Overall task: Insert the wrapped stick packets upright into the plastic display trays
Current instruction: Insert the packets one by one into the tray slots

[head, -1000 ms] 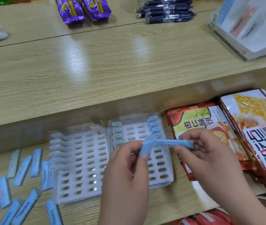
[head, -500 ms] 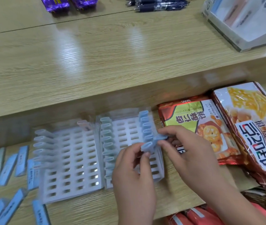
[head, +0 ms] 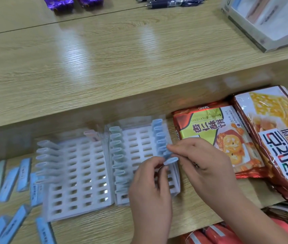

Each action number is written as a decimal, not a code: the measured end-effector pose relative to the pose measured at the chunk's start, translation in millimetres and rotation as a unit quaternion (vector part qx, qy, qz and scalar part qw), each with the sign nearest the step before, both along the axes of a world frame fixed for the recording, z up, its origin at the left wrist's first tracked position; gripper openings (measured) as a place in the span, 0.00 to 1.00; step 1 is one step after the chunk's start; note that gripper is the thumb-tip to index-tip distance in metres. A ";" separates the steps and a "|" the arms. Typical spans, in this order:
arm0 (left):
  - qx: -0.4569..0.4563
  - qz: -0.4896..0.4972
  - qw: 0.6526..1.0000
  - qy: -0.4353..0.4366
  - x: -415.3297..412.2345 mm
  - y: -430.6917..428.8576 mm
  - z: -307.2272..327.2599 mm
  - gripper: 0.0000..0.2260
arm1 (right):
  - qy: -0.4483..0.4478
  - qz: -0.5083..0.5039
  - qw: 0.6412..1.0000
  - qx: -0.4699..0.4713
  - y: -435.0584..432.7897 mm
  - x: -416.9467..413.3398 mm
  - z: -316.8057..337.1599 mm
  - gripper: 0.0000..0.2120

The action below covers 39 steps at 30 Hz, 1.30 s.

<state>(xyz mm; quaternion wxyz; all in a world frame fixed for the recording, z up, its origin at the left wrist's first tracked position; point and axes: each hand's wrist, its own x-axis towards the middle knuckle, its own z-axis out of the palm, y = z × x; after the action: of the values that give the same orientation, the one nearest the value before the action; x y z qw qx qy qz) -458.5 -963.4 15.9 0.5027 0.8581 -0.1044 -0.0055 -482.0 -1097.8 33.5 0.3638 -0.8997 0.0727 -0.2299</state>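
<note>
Two clear plastic trays with rows of slots lie side by side on the lower shelf, the left tray (head: 80, 189) and the right tray (head: 138, 138). Each holds a column of upright stick packets, and the right tray has a second blue column (head: 159, 136) at its right edge. My left hand (head: 150, 187) and my right hand (head: 204, 164) both pinch one blue stick packet (head: 170, 160), which stands upright over the right tray's right column. Loose blue packets (head: 9, 184) lie flat at the far left.
Two biscuit bags (head: 215, 138) lie just right of the trays. A raised wooden counter (head: 122, 59) runs behind the shelf, with purple wrappers (head: 58, 1), pens (head: 171, 1) and a white box (head: 266, 23) on it. Red packs (head: 213, 233) sit at the bottom edge.
The blue packet was held level between both hands above the right tray. It has been turned upright and lowered to the tray's right column, both hands moving with it.
</note>
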 end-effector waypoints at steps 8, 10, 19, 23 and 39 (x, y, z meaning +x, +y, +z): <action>0.085 -0.026 0.991 -0.102 4.6 2.9 -10.5 0.04 | 0.031 0.008 0.995 -0.099 -2.0 -8.0 -0.3 0.16; 0.112 -0.033 0.990 -0.084 5.1 2.7 -9.8 0.06 | 0.033 0.027 0.987 -0.153 -1.1 -12.0 0.9 0.17; 0.045 -0.049 0.995 -0.073 -4.2 48.1 32.4 0.09 | 0.014 0.049 0.997 -0.066 57.9 2.9 34.5 0.16; 0.003 0.000 0.996 -0.088 6.1 122.2 50.0 0.06 | -0.043 -0.014 0.996 -0.080 148.4 18.3 49.7 0.12; 0.331 -0.018 0.944 -0.014 76.4 309.6 -4.1 0.09 | 0.202 -0.042 0.962 -0.181 322.1 26.0 -17.4 0.10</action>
<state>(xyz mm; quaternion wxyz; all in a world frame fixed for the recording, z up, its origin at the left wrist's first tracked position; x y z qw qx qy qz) -382.1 -653.8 11.8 0.1891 0.9740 -0.1194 -0.0372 -456.0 -775.7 16.1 0.1626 -0.9744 0.1395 -0.0681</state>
